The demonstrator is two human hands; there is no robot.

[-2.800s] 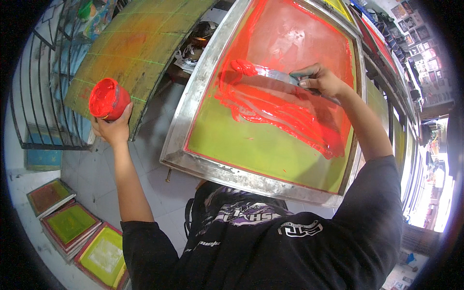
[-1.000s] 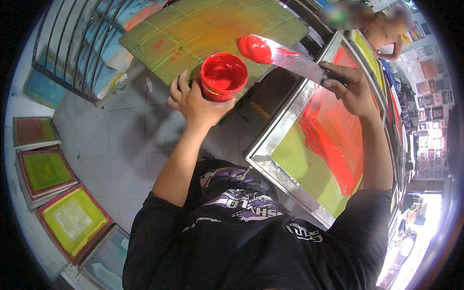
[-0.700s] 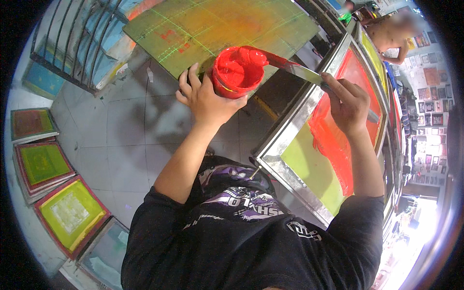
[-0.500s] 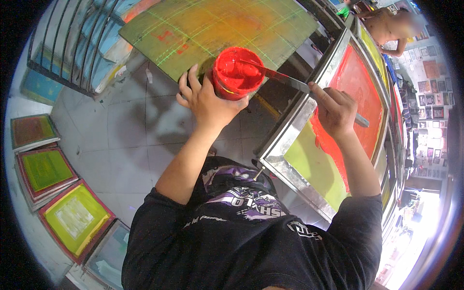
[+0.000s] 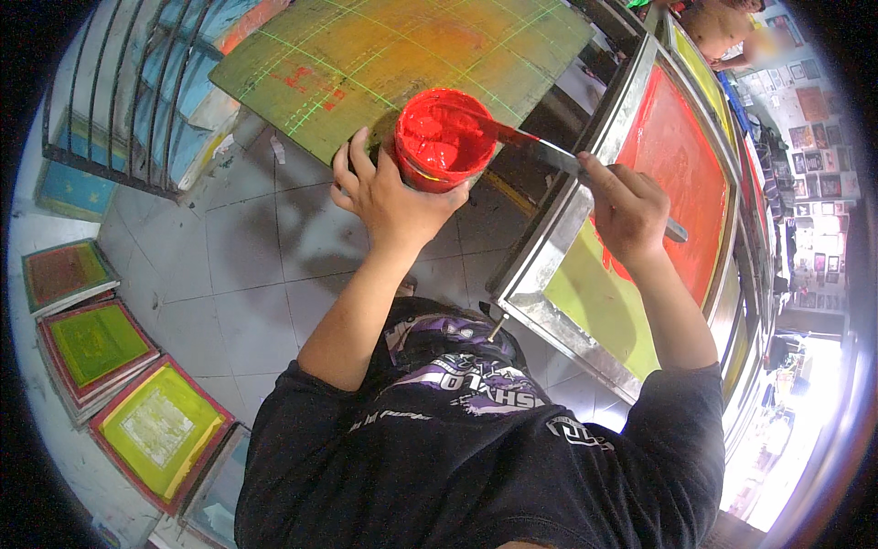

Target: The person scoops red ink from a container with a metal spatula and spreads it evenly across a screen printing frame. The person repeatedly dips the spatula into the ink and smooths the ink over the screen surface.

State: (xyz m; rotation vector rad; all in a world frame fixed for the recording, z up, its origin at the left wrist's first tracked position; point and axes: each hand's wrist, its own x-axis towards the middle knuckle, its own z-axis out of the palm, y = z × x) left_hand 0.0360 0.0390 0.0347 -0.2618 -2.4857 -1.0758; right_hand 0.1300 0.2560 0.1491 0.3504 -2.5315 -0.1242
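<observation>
My left hand [image 5: 393,197] is wrapped round the near left side of a tub [image 5: 437,178] of thick red ink, tilted so that its mouth shows. Wet ink [image 5: 434,137] coats the inner wall and lies in lumps. In my right hand [image 5: 629,209] is a long flat metal spatula [image 5: 546,149], its handle end sticking out past the palm. The red-smeared tip of the blade rests inside the tub at the right rim. Below the right hand lies a metal-framed printing screen [image 5: 585,261], with red ink [image 5: 672,156] spread over much of its yellow-green mesh.
Beyond the tub stretches a stained board [image 5: 384,55] with green grid lines. Several framed screens [image 5: 160,425] lean at the lower left. A black metal rack [image 5: 128,82] stands at the upper left. Another person [image 5: 713,32] is at the far right.
The spatula's blade has shifted from the ink in the middle toward the tub's right wall. Both hands have moved slightly left, and the view has shifted a little.
</observation>
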